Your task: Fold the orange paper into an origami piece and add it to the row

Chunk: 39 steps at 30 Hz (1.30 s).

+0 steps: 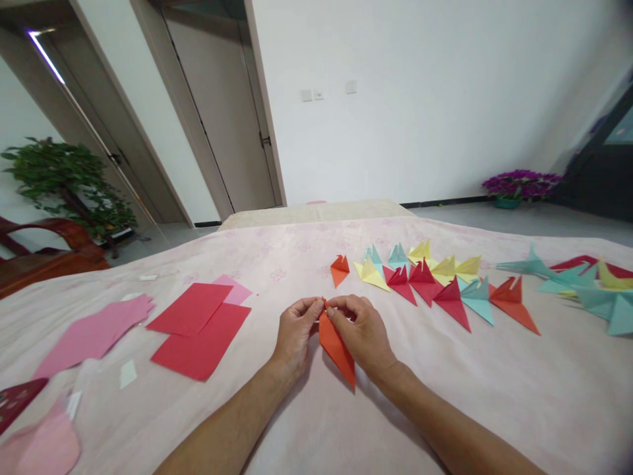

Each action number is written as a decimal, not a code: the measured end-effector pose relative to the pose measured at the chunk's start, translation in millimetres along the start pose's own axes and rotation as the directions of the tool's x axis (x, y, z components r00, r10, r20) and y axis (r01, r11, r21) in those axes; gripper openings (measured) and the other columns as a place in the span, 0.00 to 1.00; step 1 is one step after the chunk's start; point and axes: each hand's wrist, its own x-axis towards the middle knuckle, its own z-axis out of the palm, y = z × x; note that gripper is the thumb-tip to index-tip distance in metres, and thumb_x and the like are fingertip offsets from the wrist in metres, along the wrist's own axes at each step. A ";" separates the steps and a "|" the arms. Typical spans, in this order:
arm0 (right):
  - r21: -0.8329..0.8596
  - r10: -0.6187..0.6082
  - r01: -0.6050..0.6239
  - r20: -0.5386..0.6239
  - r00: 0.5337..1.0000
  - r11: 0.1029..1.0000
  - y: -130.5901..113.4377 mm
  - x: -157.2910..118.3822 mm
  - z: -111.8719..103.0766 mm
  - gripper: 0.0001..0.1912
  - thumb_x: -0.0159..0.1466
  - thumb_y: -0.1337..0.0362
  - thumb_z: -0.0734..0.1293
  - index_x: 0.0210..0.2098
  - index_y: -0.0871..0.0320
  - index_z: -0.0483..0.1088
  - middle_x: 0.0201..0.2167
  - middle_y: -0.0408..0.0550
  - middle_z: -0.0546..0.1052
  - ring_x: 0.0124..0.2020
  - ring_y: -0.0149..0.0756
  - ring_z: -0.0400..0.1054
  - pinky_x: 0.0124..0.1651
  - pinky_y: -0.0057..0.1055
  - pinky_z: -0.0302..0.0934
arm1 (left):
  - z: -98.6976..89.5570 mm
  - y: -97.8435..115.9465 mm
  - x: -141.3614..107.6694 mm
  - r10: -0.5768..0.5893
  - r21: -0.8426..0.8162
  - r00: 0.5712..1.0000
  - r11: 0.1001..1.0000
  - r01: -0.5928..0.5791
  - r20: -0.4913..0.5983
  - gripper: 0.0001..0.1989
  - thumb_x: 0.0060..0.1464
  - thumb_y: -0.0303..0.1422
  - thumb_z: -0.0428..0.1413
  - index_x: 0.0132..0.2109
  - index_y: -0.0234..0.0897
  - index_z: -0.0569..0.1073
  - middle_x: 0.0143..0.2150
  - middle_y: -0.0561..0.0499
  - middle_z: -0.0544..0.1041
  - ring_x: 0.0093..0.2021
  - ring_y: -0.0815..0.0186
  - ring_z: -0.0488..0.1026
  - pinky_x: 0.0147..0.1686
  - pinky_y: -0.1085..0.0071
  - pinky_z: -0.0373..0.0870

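An orange folded paper (337, 349) hangs point-down toward me at the middle of the cloth. My left hand (298, 330) pinches its small upper tip between thumb and finger. From the other side my right hand (361, 330) grips the same upper part, its thumb lying on the paper. The two hands nearly touch at the tip. Just beyond them stands a small orange folded crane (339, 269). To the right are rows of folded cranes in red, yellow, light blue and orange, such as a red crane (452, 302).
Red paper squares (202, 343) and pink sheets (93, 333) lie to the left on the pale pink cloth (277, 429). More light blue cranes (606, 300) sit at the far right. Beyond the bed-like surface are doors, a white wall and plants.
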 end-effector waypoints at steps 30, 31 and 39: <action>-0.102 -0.130 0.121 -0.084 0.988 0.987 -1.1 -4.0 1.9 0.03 0.62 0.63 0.68 0.34 0.53 0.75 0.30 0.45 0.77 0.35 0.39 0.66 0.42 0.35 0.59 | 5.2 1.5 -3.4 0.148 0.078 0.983 0.987 -0.140 -0.108 0.13 0.45 0.39 0.66 0.33 0.33 0.76 0.29 0.51 0.77 0.29 0.70 0.71 0.32 0.74 0.68; -0.110 -0.132 0.122 -0.088 0.987 0.986 -1.8 -4.5 2.2 0.03 0.61 0.63 0.68 0.34 0.53 0.75 0.30 0.45 0.77 0.36 0.39 0.66 0.42 0.36 0.59 | 5.9 1.8 -3.5 0.170 0.091 0.979 0.983 -0.160 -0.117 0.13 0.45 0.39 0.66 0.32 0.33 0.76 0.28 0.52 0.76 0.28 0.71 0.70 0.31 0.74 0.67; -0.070 0.003 -0.012 -0.125 0.992 0.997 -2.2 -5.1 4.5 0.09 0.58 0.60 0.70 0.38 0.53 0.73 0.32 0.45 0.76 0.37 0.40 0.67 0.40 0.34 0.60 | 5.8 3.3 0.9 0.196 0.073 0.974 0.979 -0.188 -0.111 0.14 0.48 0.40 0.64 0.35 0.35 0.73 0.31 0.51 0.77 0.30 0.69 0.73 0.33 0.73 0.68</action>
